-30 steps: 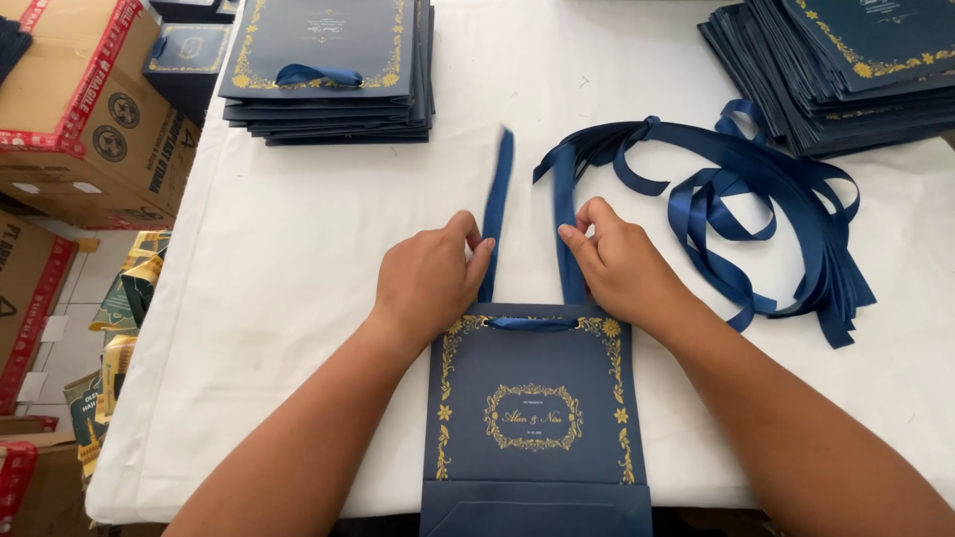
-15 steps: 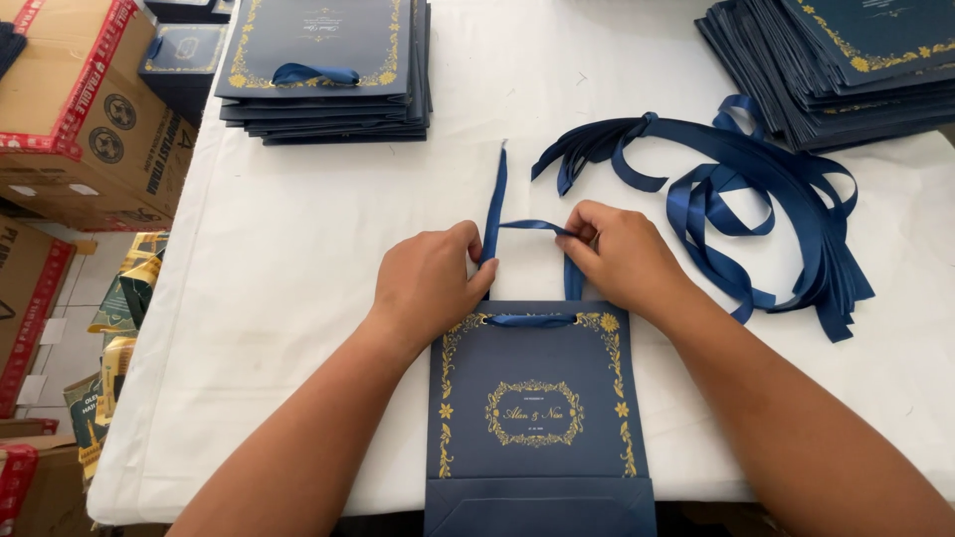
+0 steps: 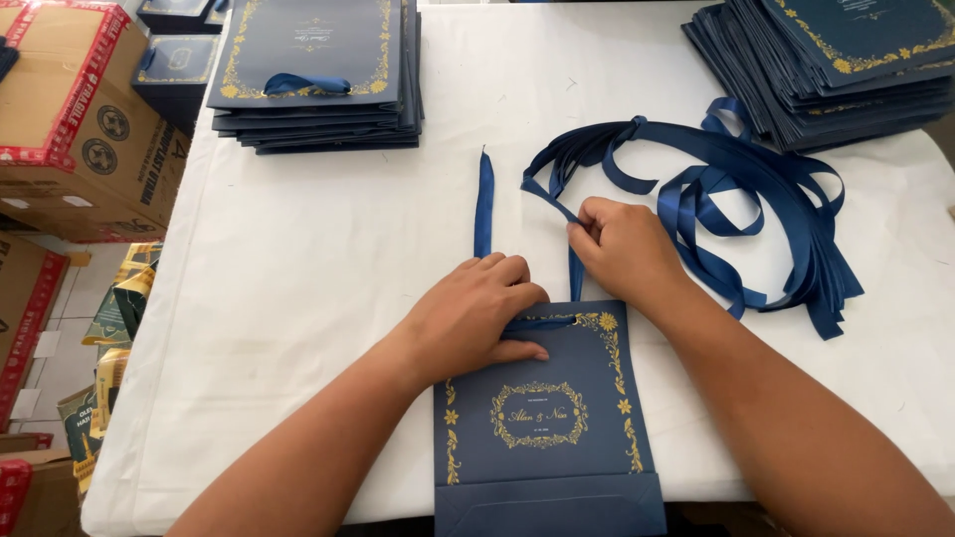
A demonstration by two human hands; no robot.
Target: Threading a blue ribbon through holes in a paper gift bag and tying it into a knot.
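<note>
While the navy paper bag (image 3: 542,418) lies flat at the near edge of the counter (image 3: 318,259), gold border and oval emblem facing up, my left hand (image 3: 476,316) presses down on its top left corner, fingers (image 3: 517,350) together and flat on the paper. A navy ribbon (image 3: 483,204) runs from under that hand straight toward the far side. My right hand (image 3: 625,247) sits just beyond the bag's top right corner, fingers pinched tight on a second ribbon strand (image 3: 575,278) that drops to the bag's top edge. Just right of that hand: a loose heap of ribbons (image 3: 741,214), looping and fanning out toward the right. Far right: a stack of flat bags (image 3: 846,65), slightly fanned. Far left: another stack of bags (image 3: 318,70), the top one with a ribbon tied across its near edge. Off the counter's left side, cardboard boxes (image 3: 85,119) with red tape.
</note>
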